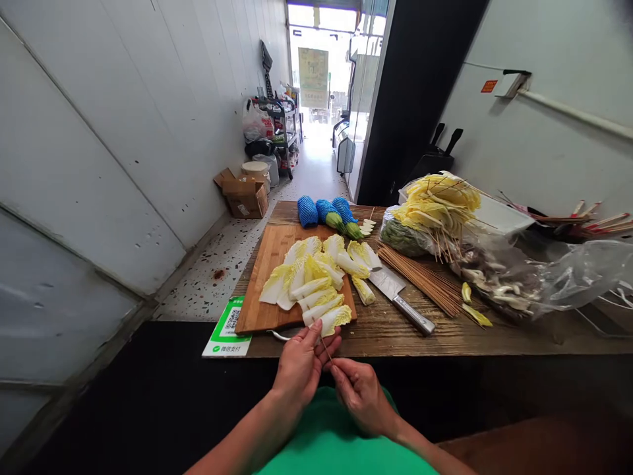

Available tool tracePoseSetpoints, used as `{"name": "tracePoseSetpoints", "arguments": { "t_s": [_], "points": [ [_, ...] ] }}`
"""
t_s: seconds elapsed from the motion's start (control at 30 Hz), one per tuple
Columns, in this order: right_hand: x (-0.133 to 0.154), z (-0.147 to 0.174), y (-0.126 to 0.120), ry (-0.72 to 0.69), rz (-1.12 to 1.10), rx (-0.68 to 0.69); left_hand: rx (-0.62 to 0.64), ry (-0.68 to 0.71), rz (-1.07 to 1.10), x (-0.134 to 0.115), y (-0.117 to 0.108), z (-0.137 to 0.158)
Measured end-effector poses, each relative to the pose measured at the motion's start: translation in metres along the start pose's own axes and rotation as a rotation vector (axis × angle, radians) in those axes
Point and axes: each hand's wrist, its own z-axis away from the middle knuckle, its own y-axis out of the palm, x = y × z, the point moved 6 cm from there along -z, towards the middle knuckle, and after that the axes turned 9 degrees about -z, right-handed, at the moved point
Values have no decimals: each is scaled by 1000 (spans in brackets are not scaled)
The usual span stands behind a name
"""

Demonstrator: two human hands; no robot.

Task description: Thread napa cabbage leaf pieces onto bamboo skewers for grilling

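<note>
Green garment (336, 448); skewer (326, 349) between right fingers (353, 367).

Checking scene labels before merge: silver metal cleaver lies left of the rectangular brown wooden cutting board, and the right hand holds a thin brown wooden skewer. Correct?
One error: the cleaver lies right of the cutting board, per the head view. The right hand does hold the skewer.

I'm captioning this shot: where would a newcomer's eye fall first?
Likely on the pale cabbage leaves spread over the wooden board in the centre. Next, perhaps, the bright blue netting toward the table's far edge, and the knife right of the board, beside a bundle of skewers.
</note>
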Motion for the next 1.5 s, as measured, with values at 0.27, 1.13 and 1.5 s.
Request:
{"name": "tracePoseSetpoints", "arguments": {
  "t_s": [0.27, 1.13, 1.5],
  "points": [
    [-3, 2, 6, 13, 14, -18, 20, -25, -22, 5, -3, -4],
    [0, 8, 0, -79, 131, -89, 37, -19, -22, -5, -8, -15],
    [3, 14, 1, -151, 220, -57, 15, 60, 6, -26, -8, -26]
  ]
}}
